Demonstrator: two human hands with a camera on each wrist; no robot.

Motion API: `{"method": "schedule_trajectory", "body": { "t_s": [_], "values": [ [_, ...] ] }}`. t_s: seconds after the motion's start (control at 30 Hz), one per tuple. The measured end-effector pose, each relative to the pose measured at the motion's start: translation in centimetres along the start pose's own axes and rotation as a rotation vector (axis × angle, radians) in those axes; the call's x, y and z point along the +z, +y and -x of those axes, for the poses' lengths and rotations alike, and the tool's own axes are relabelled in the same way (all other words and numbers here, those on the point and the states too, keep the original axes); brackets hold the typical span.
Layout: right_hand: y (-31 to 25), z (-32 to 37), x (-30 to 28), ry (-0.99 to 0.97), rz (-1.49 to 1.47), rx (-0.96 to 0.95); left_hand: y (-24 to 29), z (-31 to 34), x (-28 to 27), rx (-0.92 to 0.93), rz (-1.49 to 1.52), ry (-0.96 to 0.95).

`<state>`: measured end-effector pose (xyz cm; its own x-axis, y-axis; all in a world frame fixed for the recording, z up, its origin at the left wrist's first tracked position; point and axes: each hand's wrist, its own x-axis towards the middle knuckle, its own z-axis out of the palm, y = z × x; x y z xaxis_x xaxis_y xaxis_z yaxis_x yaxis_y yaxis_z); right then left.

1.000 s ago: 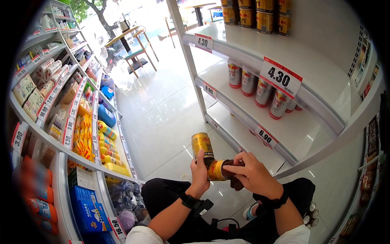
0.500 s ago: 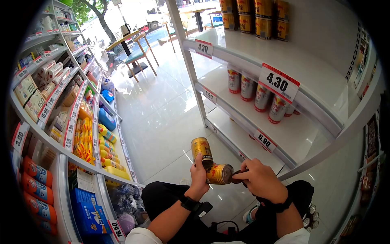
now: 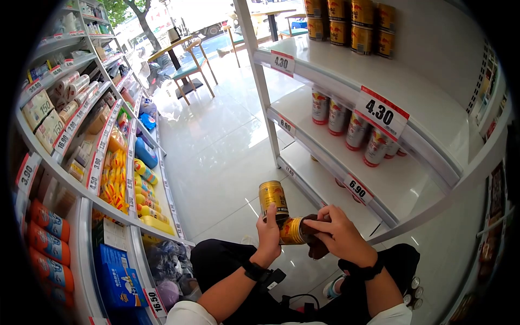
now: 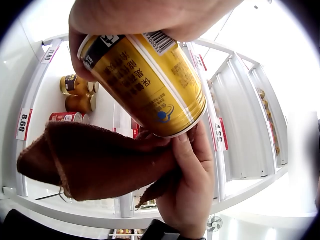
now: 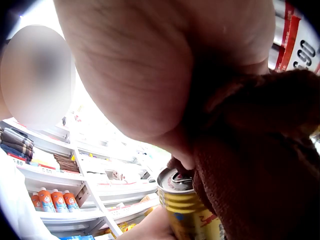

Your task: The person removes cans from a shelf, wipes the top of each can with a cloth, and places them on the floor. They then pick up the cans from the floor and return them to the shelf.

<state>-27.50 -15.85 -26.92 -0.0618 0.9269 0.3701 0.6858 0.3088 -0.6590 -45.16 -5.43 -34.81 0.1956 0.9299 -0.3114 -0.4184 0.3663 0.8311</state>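
My left hand (image 3: 267, 237) grips two gold drink cans. One gold can (image 3: 274, 199) stands nearly upright above the fingers. The other gold can (image 3: 293, 231) lies tipped sideways, its end toward my right hand (image 3: 342, 233). That right hand pinches a brown cloth (image 3: 318, 245) against the end of the tipped can. In the left wrist view the cloth (image 4: 107, 162) hangs in a fold below a can (image 4: 150, 85) with printed text and a barcode. The right wrist view shows the pull-tab top (image 5: 176, 181), partly covered by the cloth.
White shelves on the right hold silver cans (image 3: 356, 131) and stacked gold cans (image 3: 362, 27), with price tags (image 3: 382, 112) along their edges. Left shelves carry orange bottles (image 3: 51, 246) and yellow packs (image 3: 115, 181). Several cans (image 3: 414, 292) stand on the floor by the right knee.
Half a second ago the tipped can's end showed bare beside the cloth; now the cloth covers it again, as a second ago. My left hand keeps its hold on the cans.
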Motion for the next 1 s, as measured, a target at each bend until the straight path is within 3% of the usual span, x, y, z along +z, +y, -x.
{"method": "schedule_trajectory", "body": {
  "t_s": [0.23,0.47,0.67,0.83,0.87,0.93,1.0],
  "values": [
    [-0.5,0.0,-0.9,-0.178,-0.136,0.008,0.3,0.3,0.4,-0.047,0.02,0.016],
    [-0.6,0.2,-1.8,-0.304,-0.072,-0.026,0.7,0.2,0.1,-0.146,-0.065,0.021],
    [-1.0,0.6,-2.1,-0.395,-0.026,0.112,0.9,0.3,0.1,-0.126,-0.046,0.014],
    [-1.5,0.1,-1.5,-0.138,0.186,0.127,1.2,0.0,0.2,-0.062,-0.06,0.028],
    [-1.4,0.0,-1.0,-0.138,0.193,0.132,1.4,0.1,0.3,-0.067,-0.056,0.022],
    [-1.3,-0.2,-0.2,0.076,0.145,0.058,1.7,0.3,0.7,-0.04,0.031,0.014],
    [-1.8,-0.2,0.1,0.091,0.12,0.042,2.3,0.8,1.1,-0.084,0.098,0.0]
  ]
}}
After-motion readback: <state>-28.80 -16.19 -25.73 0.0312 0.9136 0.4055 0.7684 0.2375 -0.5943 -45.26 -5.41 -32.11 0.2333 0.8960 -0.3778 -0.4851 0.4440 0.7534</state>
